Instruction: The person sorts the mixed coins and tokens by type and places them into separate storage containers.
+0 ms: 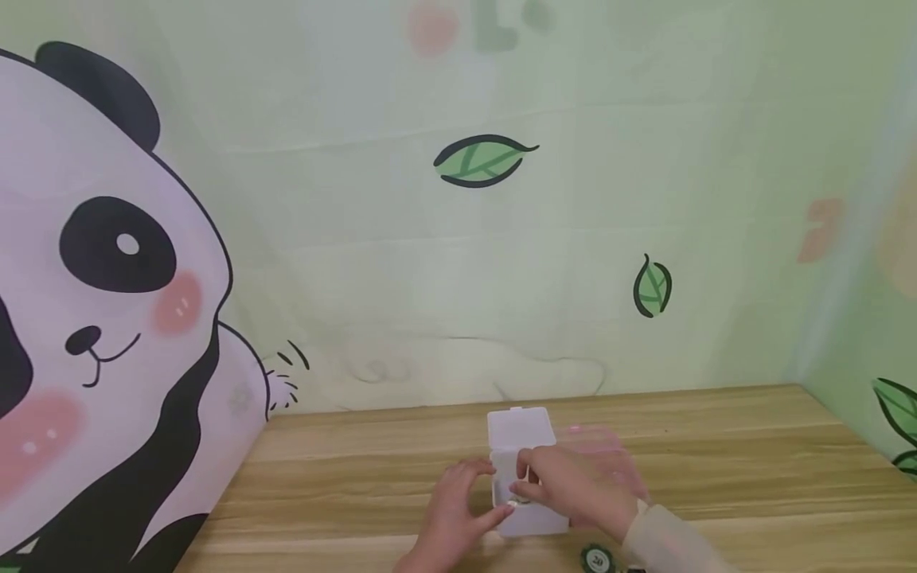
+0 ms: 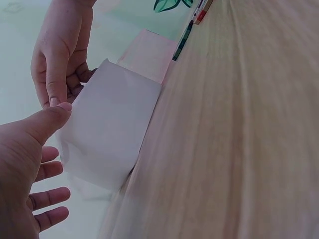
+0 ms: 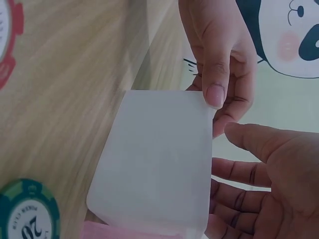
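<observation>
A white lidded box (image 1: pixel 533 521) stands on the wooden table, its lid (image 1: pixel 520 428) raised at the back. My left hand (image 1: pixel 453 509) holds its left side, thumb at the front corner and a finger farther back. Over the opening is my right hand (image 1: pixel 566 481), its fingers bent down into the box. In the right wrist view the right thumb (image 3: pixel 249 139) stands apart from the fingers, whose tips are hidden behind the box wall. Something small and pale with dark marks (image 1: pixel 519 500) shows by the right thumb; I cannot tell whether it is held.
A translucent pink box or lid (image 1: pixel 622 461) lies to the right of the white box. Near the front is a green poker chip (image 1: pixel 598 559) marked 20. Part of a red chip (image 3: pixel 6 45) shows in the right wrist view. Behind the table (image 1: pixel 344 469) hangs a panda-print backdrop (image 1: pixel 358 199).
</observation>
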The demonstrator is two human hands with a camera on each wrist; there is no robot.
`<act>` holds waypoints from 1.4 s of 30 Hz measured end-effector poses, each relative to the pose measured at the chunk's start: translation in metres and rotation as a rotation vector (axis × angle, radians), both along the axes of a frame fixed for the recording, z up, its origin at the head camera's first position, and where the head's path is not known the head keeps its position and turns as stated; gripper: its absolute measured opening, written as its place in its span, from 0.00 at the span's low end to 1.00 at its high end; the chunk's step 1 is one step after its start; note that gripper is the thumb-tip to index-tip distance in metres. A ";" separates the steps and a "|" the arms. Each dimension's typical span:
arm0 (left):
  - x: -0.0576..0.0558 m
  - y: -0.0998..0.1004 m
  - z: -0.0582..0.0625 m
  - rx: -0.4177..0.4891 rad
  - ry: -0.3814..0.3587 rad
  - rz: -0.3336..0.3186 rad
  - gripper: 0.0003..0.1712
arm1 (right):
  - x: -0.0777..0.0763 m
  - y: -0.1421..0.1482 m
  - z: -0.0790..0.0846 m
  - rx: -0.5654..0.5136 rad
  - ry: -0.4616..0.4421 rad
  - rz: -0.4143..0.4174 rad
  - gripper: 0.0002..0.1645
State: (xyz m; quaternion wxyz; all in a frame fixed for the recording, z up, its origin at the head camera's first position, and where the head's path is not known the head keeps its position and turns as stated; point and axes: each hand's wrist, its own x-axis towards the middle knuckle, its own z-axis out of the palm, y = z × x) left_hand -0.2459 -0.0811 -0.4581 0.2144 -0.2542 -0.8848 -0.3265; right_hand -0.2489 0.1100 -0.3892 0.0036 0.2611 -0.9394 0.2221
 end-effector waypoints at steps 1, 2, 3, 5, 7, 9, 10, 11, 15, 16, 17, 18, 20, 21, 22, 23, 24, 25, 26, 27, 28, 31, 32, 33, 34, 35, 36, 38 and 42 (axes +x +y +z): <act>0.000 0.000 0.000 -0.005 0.007 0.002 0.25 | 0.001 0.001 0.001 0.002 0.005 -0.001 0.11; 0.001 0.000 0.001 -0.007 0.012 0.003 0.25 | 0.002 0.002 0.001 0.000 0.009 -0.001 0.11; 0.001 0.001 0.002 -0.013 0.017 0.007 0.25 | 0.003 0.002 0.001 -0.003 0.012 -0.002 0.11; 0.002 0.001 0.003 -0.022 0.023 0.011 0.26 | 0.005 0.004 0.002 -0.004 0.024 -0.008 0.11; 0.003 0.002 0.004 -0.030 0.028 0.013 0.26 | 0.006 0.006 0.002 -0.012 0.039 -0.012 0.11; 0.004 0.002 0.006 -0.036 0.038 0.015 0.26 | 0.008 0.008 0.003 -0.018 0.058 -0.015 0.11; 0.004 0.003 0.007 -0.036 0.044 0.014 0.26 | 0.008 0.009 0.003 -0.024 0.070 -0.014 0.11; 0.005 0.003 0.008 -0.037 0.049 0.013 0.26 | 0.009 0.011 0.002 -0.032 0.081 -0.010 0.11; 0.008 0.006 0.012 -0.039 0.060 0.010 0.26 | 0.011 0.018 0.003 -0.012 0.177 -0.005 0.10; 0.009 0.008 0.012 -0.036 0.068 0.007 0.25 | 0.012 0.019 0.003 -0.001 0.199 -0.011 0.10; 0.010 0.009 0.013 -0.036 0.080 0.005 0.25 | 0.013 0.021 0.003 0.016 0.228 -0.024 0.10; 0.011 0.010 0.014 -0.037 0.102 0.002 0.25 | 0.014 0.023 0.004 0.035 0.250 -0.040 0.10; 0.014 0.013 0.015 -0.036 0.166 -0.011 0.25 | 0.016 0.027 0.004 0.054 0.265 -0.074 0.10; 0.015 0.014 0.016 -0.037 0.204 -0.019 0.26 | 0.017 0.028 0.004 0.058 0.266 -0.089 0.10; 0.016 0.016 0.016 -0.039 0.247 -0.029 0.26 | 0.017 0.030 0.004 0.050 0.267 -0.094 0.09; 0.016 0.018 0.017 -0.046 0.289 -0.039 0.27 | 0.018 0.032 0.004 0.049 0.274 -0.104 0.09; 0.017 0.019 0.017 -0.054 0.328 -0.050 0.27 | 0.018 0.034 0.003 0.045 0.284 -0.107 0.09; 0.018 0.020 0.017 -0.059 0.363 -0.064 0.27 | 0.019 0.036 0.002 0.036 0.297 -0.105 0.09; 0.019 0.022 0.016 -0.060 0.398 -0.083 0.28 | 0.019 0.038 0.001 0.030 0.320 -0.101 0.09; 0.019 0.024 0.016 -0.056 0.421 -0.106 0.28 | 0.018 0.041 0.000 0.025 0.345 -0.092 0.10; 0.019 0.025 0.015 -0.057 0.448 -0.126 0.29 | 0.017 0.044 -0.002 0.010 0.367 -0.083 0.10; 0.023 0.030 0.015 -0.047 0.484 -0.175 0.31 | 0.016 0.051 -0.006 -0.042 0.374 -0.060 0.10; 0.024 0.031 0.015 -0.039 0.488 -0.191 0.31 | 0.016 0.053 -0.007 -0.055 0.372 -0.058 0.10; 0.025 0.032 0.015 -0.033 0.486 -0.206 0.32 | 0.016 0.055 -0.007 -0.072 0.365 -0.055 0.10; 0.026 0.034 0.015 -0.034 0.497 -0.213 0.32 | 0.017 0.058 -0.008 -0.087 0.358 -0.057 0.10; 0.027 0.035 0.015 -0.032 0.502 -0.226 0.33 | 0.017 0.060 -0.009 -0.090 0.355 -0.061 0.10; 0.026 0.036 0.014 -0.030 0.520 -0.243 0.33 | 0.018 0.062 -0.009 -0.095 0.355 -0.063 0.11; 0.025 0.038 0.013 -0.028 0.549 -0.281 0.33 | 0.019 0.066 -0.011 -0.102 0.366 -0.070 0.12; 0.022 0.043 0.013 -0.049 0.603 -0.348 0.30 | 0.022 0.076 -0.015 -0.111 0.394 -0.090 0.14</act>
